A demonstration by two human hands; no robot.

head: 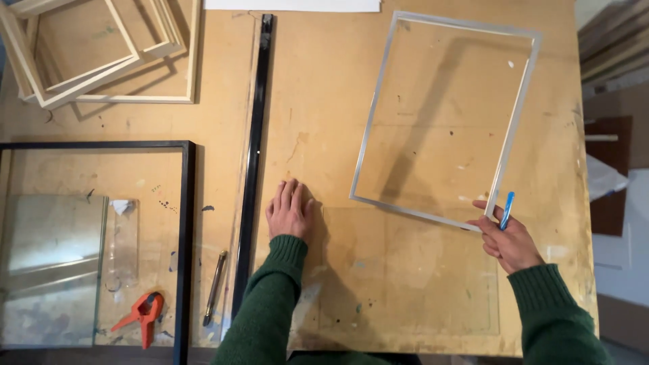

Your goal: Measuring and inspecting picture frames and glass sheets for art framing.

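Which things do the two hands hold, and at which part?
The right hand holds the silver frame at its near right corner, plus a blue pen. The left hand lies flat, holding nothing.

A scuffed, paint-flecked wooden workbench (pixel 351 284) fills the view under even light.

Wore a dark green knitted jumper, long sleeves ending in ribbed cuffs at both wrists. Left hand (pixel 289 211) and right hand (pixel 512 240) bare, no gloves, rings or watch seen.
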